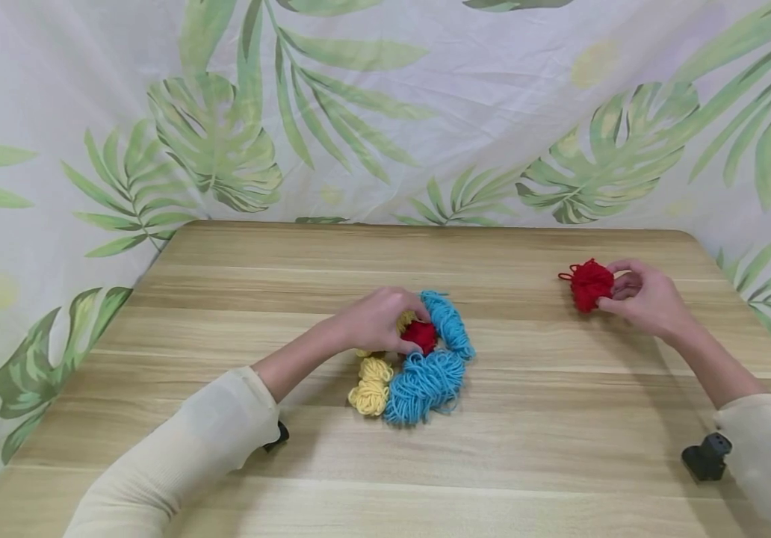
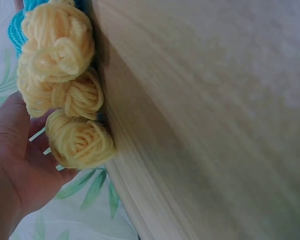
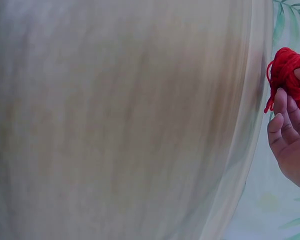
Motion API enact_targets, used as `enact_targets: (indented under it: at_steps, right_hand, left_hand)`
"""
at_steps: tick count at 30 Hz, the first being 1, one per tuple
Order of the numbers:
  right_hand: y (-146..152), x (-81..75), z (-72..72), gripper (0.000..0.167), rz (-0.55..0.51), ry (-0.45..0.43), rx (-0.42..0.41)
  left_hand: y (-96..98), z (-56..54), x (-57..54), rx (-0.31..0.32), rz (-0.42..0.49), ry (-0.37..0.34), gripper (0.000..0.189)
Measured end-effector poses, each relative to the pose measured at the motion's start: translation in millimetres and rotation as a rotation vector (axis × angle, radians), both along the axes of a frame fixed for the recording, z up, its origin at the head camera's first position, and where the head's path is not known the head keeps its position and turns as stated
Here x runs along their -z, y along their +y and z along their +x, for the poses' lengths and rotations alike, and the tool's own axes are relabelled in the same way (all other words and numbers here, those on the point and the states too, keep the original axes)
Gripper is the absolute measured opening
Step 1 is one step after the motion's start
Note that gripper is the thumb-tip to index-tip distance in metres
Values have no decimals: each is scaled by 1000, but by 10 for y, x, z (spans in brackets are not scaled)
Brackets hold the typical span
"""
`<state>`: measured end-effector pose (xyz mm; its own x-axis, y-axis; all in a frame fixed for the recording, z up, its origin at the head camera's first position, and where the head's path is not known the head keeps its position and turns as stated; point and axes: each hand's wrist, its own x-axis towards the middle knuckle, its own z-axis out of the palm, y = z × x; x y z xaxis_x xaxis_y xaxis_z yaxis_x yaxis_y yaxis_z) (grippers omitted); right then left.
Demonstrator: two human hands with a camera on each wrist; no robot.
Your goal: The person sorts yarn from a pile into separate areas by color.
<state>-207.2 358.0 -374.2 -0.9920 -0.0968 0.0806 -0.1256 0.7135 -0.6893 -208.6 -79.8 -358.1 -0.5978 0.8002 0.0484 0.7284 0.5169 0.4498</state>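
red yarn ball (image 1: 590,285) in pinch of right hand (image 1: 652,300)

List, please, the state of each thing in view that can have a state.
Left grip: holds the inner red yarn
Right grip: holds the outer red yarn
Inner red yarn: bundled, partly covered
Outer red yarn: bundled, a loop sticking out
Yellow yarn bundles: wound, clustered
Blue yarn bundles: wound, loose loops showing
Cloth: hung, wrinkled

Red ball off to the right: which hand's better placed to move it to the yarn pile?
Right, most likely: the right hand holds that red ball. The left hand is away at the yarn pile, gripping a second red bundle.
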Motion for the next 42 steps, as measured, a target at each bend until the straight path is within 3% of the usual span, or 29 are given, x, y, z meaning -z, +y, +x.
enact_targets:
  at_steps: [21, 42]
  right_hand:
    - [91, 12, -21, 51, -10, -26, 31]
    - [172, 67, -13, 53, 59, -25, 18]
  left_hand:
    - [34, -21, 26, -19, -58, -6, 43]
    - [67, -13, 22, -17, -59, 21, 37]
